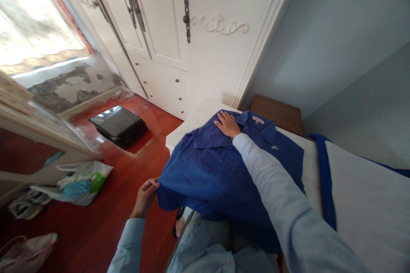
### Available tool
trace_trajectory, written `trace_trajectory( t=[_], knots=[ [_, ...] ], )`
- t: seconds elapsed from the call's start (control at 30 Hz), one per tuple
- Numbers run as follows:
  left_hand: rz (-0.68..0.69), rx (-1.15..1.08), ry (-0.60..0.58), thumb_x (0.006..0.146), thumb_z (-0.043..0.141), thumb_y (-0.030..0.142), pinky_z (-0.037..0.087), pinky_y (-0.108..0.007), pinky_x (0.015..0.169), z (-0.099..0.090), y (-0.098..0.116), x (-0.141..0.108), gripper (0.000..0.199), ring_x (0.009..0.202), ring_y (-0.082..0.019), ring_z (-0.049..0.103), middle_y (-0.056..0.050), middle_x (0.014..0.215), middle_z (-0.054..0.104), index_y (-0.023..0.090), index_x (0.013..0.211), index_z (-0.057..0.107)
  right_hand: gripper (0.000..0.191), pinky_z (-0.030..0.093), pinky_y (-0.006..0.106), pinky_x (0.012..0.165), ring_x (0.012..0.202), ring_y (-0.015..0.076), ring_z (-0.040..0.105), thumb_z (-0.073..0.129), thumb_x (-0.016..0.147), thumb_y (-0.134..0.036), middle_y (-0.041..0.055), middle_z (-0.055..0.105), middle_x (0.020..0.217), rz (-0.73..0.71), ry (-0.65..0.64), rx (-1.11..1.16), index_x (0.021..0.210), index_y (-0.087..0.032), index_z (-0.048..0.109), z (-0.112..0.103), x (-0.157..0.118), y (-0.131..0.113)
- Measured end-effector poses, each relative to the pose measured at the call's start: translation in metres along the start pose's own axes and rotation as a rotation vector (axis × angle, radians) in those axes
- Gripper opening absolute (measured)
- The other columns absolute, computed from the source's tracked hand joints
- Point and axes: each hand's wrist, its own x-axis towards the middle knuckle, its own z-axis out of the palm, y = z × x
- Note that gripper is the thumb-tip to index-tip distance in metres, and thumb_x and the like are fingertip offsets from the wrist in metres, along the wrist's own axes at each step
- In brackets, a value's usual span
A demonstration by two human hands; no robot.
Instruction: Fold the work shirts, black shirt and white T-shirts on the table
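A blue shirt (205,175) with a collar, buttons and a small white emblem lies spread over a white tabletop (179,133), its lower part hanging off the near edge toward my lap. My left hand (145,196) pinches the shirt's fabric at its left corner, out beyond the table. My right hand (228,124) rests flat on the shirt beside the collar, fingers spread, palm down. A label shows inside the collar.
A white wardrobe (211,64) stands behind the table, a brown wooden box (277,113) at its back right. A white surface with blue edging (361,196) is at the right. On the red floor are a black case (118,126), a plastic bag (85,183) and shoes (27,207).
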Motion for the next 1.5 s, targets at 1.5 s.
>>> trace_trajectory(
  t=[1.5],
  knots=[
    [-0.176, 0.367, -0.496, 0.07, 0.079, 0.065, 0.05, -0.032, 0.071, -0.022, 0.005, 0.02, 0.049, 0.066, -0.02, 0.062, -0.006, 0.071, 0.07, 0.016, 0.073, 0.077, 0.064, 0.02, 0.049, 0.124, 0.153, 0.0283, 0.027, 0.029, 0.104, -0.053, 0.014, 0.032, 0.165, -0.008, 0.009, -0.015, 0.154, -0.015, 0.042, -0.003, -0.001, -0.002]
  ],
)
